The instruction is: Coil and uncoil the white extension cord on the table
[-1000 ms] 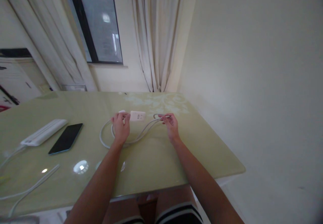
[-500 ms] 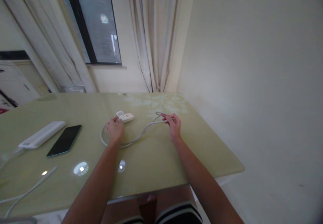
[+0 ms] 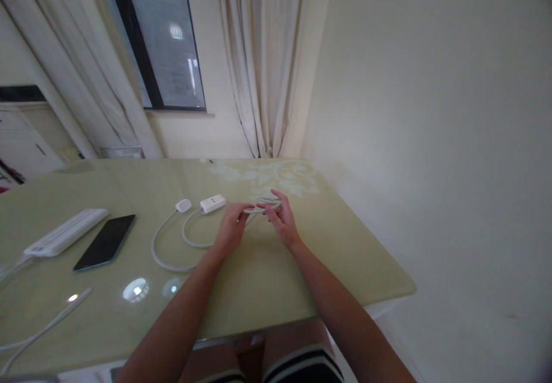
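Both hands meet over the table around a bunched white power cord. My right hand grips the looped cord with thumb and fingers. Close by on its left, my left hand pinches the same cord. From the hands the cord runs back left in two curves. One curve ends at a white plug, the other at a small white extension socket. Both ends lie on the table, a little beyond and left of my left hand. The fingers hide part of the cord.
The glossy pale-green table meets a bare wall on the right. On the left lie a black-screened phone, a long white power strip and a loose white cable. Curtains and a window stand behind.
My left hand has left the plug and socket and moved right to the cord beside my right hand. The cord is now bunched there, and the plug lies farther left, apart from the socket.
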Demonstrator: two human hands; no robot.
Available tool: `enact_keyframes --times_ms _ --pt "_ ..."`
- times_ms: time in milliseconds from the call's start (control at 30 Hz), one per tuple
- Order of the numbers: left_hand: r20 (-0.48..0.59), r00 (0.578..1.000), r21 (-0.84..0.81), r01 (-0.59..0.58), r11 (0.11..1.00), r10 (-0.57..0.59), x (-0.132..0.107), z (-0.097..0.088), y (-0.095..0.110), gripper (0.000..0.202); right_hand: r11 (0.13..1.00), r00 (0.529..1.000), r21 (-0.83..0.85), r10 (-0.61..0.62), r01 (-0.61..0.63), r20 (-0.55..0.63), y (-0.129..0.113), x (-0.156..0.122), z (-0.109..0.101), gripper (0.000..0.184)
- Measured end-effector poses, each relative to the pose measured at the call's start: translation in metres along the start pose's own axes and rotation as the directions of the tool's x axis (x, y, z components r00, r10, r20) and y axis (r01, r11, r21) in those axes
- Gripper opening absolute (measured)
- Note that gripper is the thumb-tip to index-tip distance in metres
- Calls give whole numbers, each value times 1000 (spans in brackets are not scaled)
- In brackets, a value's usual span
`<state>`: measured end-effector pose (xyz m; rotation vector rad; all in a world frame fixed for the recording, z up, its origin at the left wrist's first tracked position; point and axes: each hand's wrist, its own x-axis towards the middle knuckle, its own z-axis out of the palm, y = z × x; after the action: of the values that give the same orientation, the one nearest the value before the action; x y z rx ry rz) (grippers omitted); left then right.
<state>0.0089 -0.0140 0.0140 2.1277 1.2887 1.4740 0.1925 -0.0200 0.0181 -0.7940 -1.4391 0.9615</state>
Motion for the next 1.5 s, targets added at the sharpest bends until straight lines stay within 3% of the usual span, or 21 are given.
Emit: enact_keyframes --times_ms 100,167,333,467,533,600,667,733,800,1000,1200,1333,1500 --pt "-160 969 -84 176 981 -187 3 -10 -10 29 999 994 26 42 -40 -96 6 6 0 74" --pt "-182 931 -199 279 939 -315 3 -16 -16 33 999 989 -18 47 -50 -142 11 8 0 71" --pt "-143 863 -600 314 736 -485 3 -15 -14 40 973 961 -211 31 -92 -273 26 14 -7 49" --pt "-47 844 -778 304 549 -534 7 -13 -8 38 963 964 -239 61 -126 -260 35 17 -10 42" --pt "14 847 -800 328 503 -531 8 -13 -8 37 970 975 -203 92 -134 -200 37 17 -7 41" --pt "28 846 -756 366 542 -532 7 -12 -11 37 978 985 -152 131 -146 -108 37 17 -4 38" --pt "-54 863 -615 368 698 -502 5 -12 -14 41 981 988 -126 142 -149 -56 34 17 -2 40" --pt "-191 906 -379 288 880 -379 4 -13 -17 54 980 992 -161 111 -119 -61 30 16 -2 41" --pt "-254 942 -159 184 970 -220 2 -16 -19 62 970 996 -235 53 -67 -66 24 14 -5 40" --pt "-259 965 84 53 995 -30 0 -27 -15 51 898 998 -438 7 -31 -56 16 8 -12 51" --pt "-233 970 352 18 936 69 4 -21 -16 41 768 998 -640 -33 -14 -62 19 6 -9 61" --pt "-106 992 369 -28 929 72 5 -19 -29 44 747 987 -664 -121 23 -102 15 4 -6 41" --pt "-52 993 275 115 954 -105 1 -20 -24 32 565 970 -821 -233 83 -63 8 -1 1 11"
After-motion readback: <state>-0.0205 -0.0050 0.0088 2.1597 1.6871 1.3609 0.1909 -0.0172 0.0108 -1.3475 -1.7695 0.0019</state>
